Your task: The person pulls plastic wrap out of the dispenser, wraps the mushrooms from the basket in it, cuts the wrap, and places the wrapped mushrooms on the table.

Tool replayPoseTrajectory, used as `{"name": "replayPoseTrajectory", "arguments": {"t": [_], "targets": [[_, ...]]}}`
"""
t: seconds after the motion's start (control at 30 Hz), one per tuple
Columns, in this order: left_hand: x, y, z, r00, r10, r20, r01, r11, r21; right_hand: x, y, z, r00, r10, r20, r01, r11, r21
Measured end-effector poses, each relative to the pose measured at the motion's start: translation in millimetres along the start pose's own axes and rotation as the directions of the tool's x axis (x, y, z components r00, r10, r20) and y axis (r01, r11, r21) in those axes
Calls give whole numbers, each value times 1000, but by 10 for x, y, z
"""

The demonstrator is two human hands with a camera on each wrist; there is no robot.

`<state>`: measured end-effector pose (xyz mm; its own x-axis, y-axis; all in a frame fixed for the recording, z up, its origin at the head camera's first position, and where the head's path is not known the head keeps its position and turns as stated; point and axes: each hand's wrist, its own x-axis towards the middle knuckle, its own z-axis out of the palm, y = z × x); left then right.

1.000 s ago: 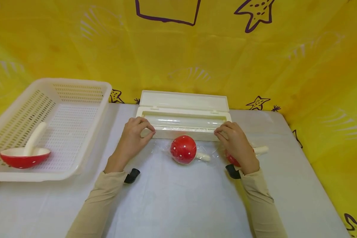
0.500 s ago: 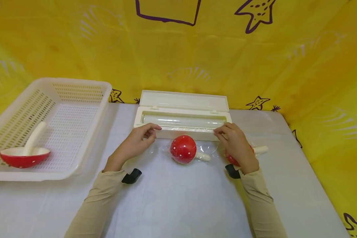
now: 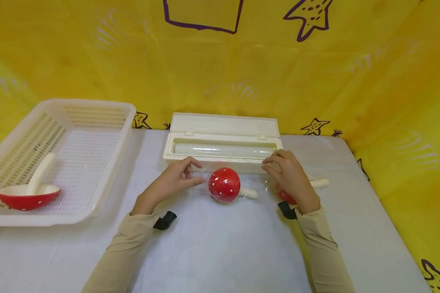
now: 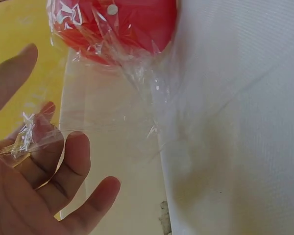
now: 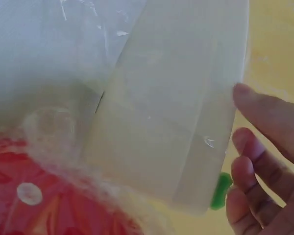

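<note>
A cream cling film dispenser [image 3: 223, 165] stands lid up at the back, a roll inside. Clear cling film [image 4: 132, 115] stretches from its front edge. My left hand [image 3: 170, 181] is left of the middle ladle, fingers spread; in the left wrist view, film clings to its curved fingers, the thumb apart. At the dispenser's right end my right hand [image 3: 291, 175] pinches the film's edge; the index fingertip is hidden in the right wrist view. Before the dispenser lies a red, white-dotted ladle [image 3: 224, 185] in film. Another ladle [image 3: 320, 184] lies partly hidden under my right hand.
On the left, a white plastic basket [image 3: 111, 162] holds a ladle [image 3: 27, 201] with its pale handle up. A white cloth covers the table [image 3: 220, 248]. Behind and to the right hangs a yellow patterned curtain [image 3: 220, 61].
My left hand has left the dispenser's left front edge, moving right and toward me; its thumb and index finger have parted. The right hand has stayed nearly still. The head view has shifted slightly.
</note>
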<state>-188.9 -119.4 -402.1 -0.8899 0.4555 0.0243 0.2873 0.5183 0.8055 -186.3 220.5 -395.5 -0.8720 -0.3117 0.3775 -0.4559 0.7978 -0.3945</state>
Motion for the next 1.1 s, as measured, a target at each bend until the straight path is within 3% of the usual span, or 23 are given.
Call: {"name": "replayPoseTrajectory", "arguments": {"t": [0.13,0.27,0.43,0.57,0.73,0.87,1.1], "targets": [[-3,14,32,1000,24,-2,-24,1000,14,-4,-12,-18,1000,7,24,-8,1000,17],[1,29,70,999,38,-10,-37,999,23,-16,-57,-84,992,19,126,-32,995,98],[13,15,119,996,86,-15,-85,993,82,-32,-161,-197,954,33,298,-94,977,191],[20,-7,156,990,140,-18,-137,984,111,-47,-240,-240,932,4,361,-92,969,227],[22,-10,186,989,147,-12,-143,978,154,-69,-305,-253,900,-38,434,-109,945,308],[19,-18,216,988,154,-2,-151,970,192,-71,-328,-232,849,-79,523,-128,929,348],[25,-47,280,985,167,49,-174,961,216,-84,-362,-58,708,-62,704,-207,934,291]]}}
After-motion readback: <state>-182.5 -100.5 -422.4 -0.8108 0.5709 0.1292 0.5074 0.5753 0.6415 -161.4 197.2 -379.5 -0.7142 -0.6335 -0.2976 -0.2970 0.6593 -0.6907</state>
